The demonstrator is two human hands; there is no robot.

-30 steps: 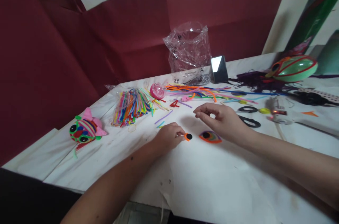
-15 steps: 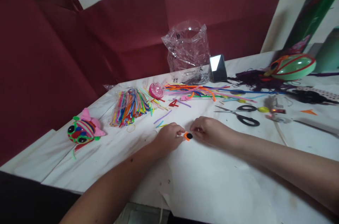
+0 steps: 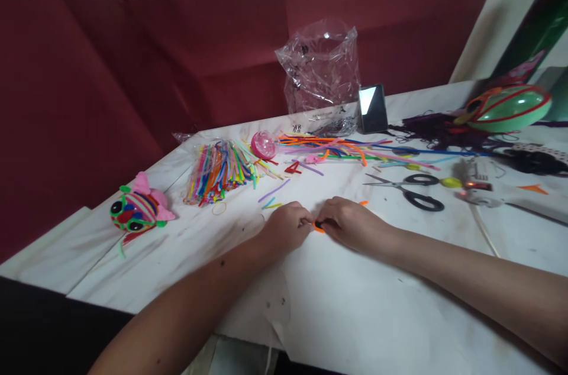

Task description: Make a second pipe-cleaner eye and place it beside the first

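My left hand (image 3: 286, 227) and my right hand (image 3: 348, 224) meet at the middle of the white table (image 3: 355, 304). Both are closed in a pinch on a small orange ring with a black centre (image 3: 318, 226), which lies between their fingertips just above the tabletop. Most of the small piece is covered by my fingers. A scrap of orange (image 3: 364, 203) shows just behind my right hand.
A bag of coloured pipe cleaners (image 3: 217, 171), loose pipe cleaners (image 3: 337, 150) and a pink ball (image 3: 263, 144) lie beyond my hands. Black scissors (image 3: 412, 188) and a glue gun (image 3: 477, 188) sit right. A striped toy (image 3: 135, 212) is left; a clear bag (image 3: 322, 70), a phone (image 3: 371, 107), a green shell (image 3: 508, 107) behind.
My right hand has come in from the right and down to the orange ring that my left hand held. The striped eye-shaped piece seen earlier is now hidden under my right hand.
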